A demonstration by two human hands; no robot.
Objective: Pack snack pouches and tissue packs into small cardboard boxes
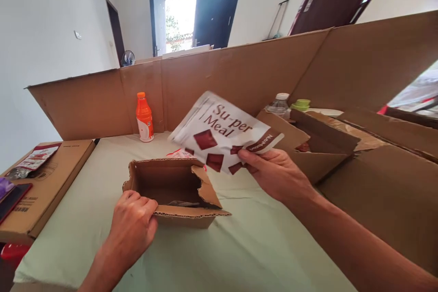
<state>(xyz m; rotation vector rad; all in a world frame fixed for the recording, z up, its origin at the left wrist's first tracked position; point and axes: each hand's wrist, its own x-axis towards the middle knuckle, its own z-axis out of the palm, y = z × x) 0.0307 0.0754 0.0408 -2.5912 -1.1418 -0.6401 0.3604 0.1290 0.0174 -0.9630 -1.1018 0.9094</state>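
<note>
My left hand [135, 219] grips the near left edge of a small open cardboard box [185, 222], its fingers closed over the rim. The box stands on a pale green cloth with torn flaps raised, and something flat and greyish lies inside. My right hand [273, 169] pinches a white food pouch [219, 123] by its lower right corner, thumb on the front. The pouch reads "Su-per Meal" with dark red squares. It is held in the air above the box's back right side. Behind the box, a red and white packet [179, 153] is partly hidden.
An orange bottle [144, 118] stands near the cardboard wall [212, 77] at the back. On the right sit an open cardboard box [318, 159], a clear bottle [280, 105] and green bowls [301, 104]. A flat carton [51, 182] at left carries packets and a dark red-edged object.
</note>
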